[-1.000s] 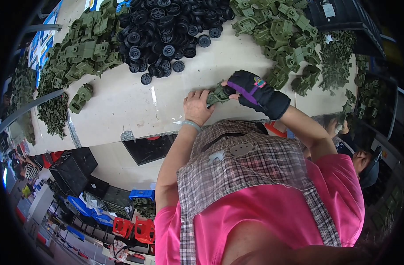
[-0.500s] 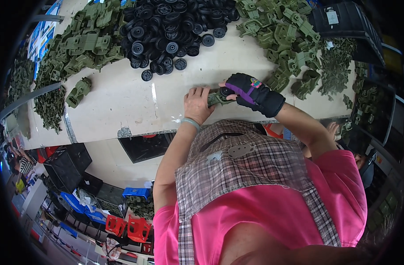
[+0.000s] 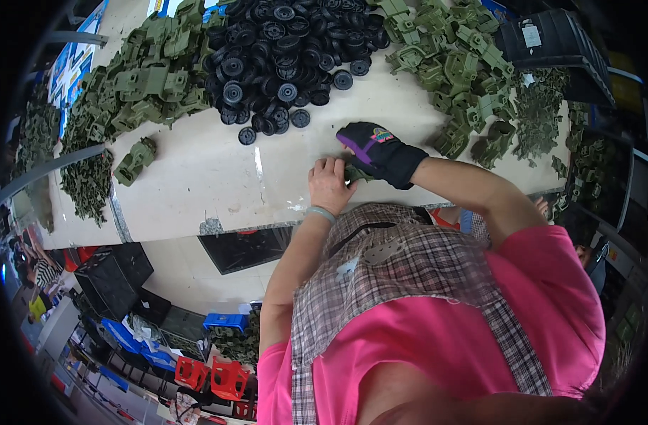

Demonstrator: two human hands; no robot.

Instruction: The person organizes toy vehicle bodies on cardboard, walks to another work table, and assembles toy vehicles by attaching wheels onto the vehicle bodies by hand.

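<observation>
Head view: a pale worktable [image 3: 218,184] is seen from above, with the person's pink top and checked apron filling the lower right. At about 1 o'clock a black crate [image 3: 550,53] is seen at the table's far corner, carrying one small white rectangular label [image 3: 531,34]. At about 10 o'clock a blue sheet with coloured print [image 3: 70,65] is laid along the table's left edge. Red and blue crates are seen on the floor at 7 o'clock.

One heap of black wheels [image 3: 281,49] is piled at 12 o'clock; the wheels are too many to count. Two heaps of green plastic parts are seen, one at 11 o'clock [image 3: 143,74] and one at 1 o'clock [image 3: 458,64]. One single green toy body [image 3: 134,160] is set apart at 9 o'clock.

Near the centre, a small green part [image 3: 355,173] is held between both hands just above the table's near edge. The bare left hand [image 3: 330,185] is curled, fingers pinching the part. The right hand [image 3: 377,152], in a black glove with purple trim, is closed over the part's other side.
</observation>
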